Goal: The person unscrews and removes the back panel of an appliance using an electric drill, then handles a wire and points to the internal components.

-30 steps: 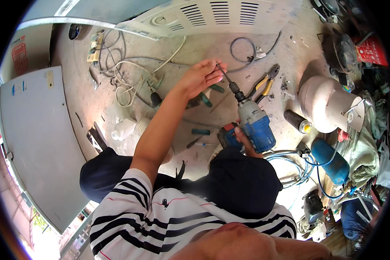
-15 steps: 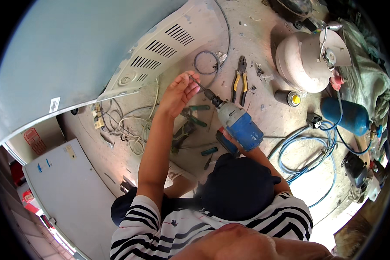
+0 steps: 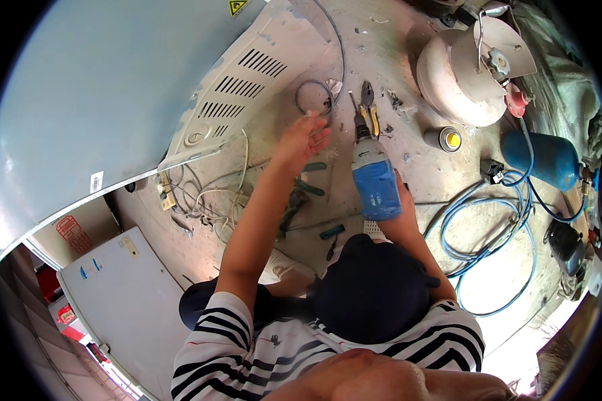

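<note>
My right hand [image 3: 400,206] grips a blue and grey power drill [image 3: 376,184], mostly hiding its handle. The drill's chuck and long thin bit point away from me, toward the pliers [image 3: 367,95] with black jaws and yellow handles on the floor. The chuck covers part of those handles in this view. To the left of the drill, my left hand [image 3: 302,144] is raised with fingers loosely curved and apart, touching neither drill nor bit. I see nothing in it. Beneath and beside it lie green-handled tools [image 3: 310,188] on the floor.
A large grey metal cabinet [image 3: 100,87] with a vented panel [image 3: 251,77] fills the far left. Tangled cables [image 3: 211,200] lie below it. On the right are a gas cylinder [image 3: 441,80], a yellow-topped can [image 3: 449,140], a blue tank [image 3: 548,159] and coiled blue hose [image 3: 441,234].
My left hand has come away from the drill bit's tip and shifted right. The drill has swung from pointing up-left to nearly straight ahead, its bit now beside the pliers.
</note>
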The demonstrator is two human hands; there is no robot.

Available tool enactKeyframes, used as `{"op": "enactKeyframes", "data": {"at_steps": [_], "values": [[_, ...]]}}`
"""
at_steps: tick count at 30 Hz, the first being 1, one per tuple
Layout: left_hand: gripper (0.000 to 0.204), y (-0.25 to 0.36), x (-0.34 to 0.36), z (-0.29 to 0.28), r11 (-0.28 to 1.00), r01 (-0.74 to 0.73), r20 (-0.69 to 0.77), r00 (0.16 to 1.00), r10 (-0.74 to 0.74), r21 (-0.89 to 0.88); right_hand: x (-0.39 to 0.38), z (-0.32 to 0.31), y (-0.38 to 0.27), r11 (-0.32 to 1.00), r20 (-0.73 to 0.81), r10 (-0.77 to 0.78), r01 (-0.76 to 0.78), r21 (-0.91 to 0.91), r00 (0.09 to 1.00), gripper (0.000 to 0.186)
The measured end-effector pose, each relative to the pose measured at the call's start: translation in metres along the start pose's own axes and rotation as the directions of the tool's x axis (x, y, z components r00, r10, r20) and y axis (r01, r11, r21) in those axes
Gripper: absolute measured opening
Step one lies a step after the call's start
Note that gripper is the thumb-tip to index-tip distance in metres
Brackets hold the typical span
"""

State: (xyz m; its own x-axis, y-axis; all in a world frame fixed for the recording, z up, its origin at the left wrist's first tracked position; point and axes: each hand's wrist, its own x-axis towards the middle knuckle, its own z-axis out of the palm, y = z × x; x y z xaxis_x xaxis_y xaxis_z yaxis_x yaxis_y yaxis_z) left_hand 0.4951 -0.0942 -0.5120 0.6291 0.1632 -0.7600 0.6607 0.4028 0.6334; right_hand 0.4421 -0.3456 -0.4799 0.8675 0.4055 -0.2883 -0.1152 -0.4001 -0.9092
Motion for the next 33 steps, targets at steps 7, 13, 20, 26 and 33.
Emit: {"op": "enactKeyframes", "data": {"at_steps": [7,13,20,26,33], "values": [[0.039,-0.004,-0.017,-0.014,0.988,-0.075,-0.084,0.993,0.087,0.134,0.03,0.028,0.042,0.93,-0.079,0.032,-0.059,-0.362,0.996,0.073],[0.032,-0.008,-0.025,-0.034,0.97,-0.145,-0.103,0.981,0.167,0.194,0.057,0.059,0.076,0.91,-0.114,0.091,-0.129,-0.394,0.989,0.077],[0.025,0.033,-0.04,-0.045,0.614,-0.519,-0.151,0.678,0.72,0.595,0.07,0.032,0.038,0.765,0.02,0.244,-0.18,-0.618,0.969,0.059],[0.026,0.12,-0.048,-0.036,-0.312,-0.239,0.339,0.079,0.937,0.919,0.176,0.022,-0.011,0.902,-0.161,-0.284,0.207,-0.378,0.945,0.04],[0.032,0.148,-0.039,-0.007,-0.362,-0.078,0.37,0.196,0.908,0.929,0.291,0.078,0.008,0.891,-0.469,-0.453,0.366,-0.269,0.758,0.069]]}}
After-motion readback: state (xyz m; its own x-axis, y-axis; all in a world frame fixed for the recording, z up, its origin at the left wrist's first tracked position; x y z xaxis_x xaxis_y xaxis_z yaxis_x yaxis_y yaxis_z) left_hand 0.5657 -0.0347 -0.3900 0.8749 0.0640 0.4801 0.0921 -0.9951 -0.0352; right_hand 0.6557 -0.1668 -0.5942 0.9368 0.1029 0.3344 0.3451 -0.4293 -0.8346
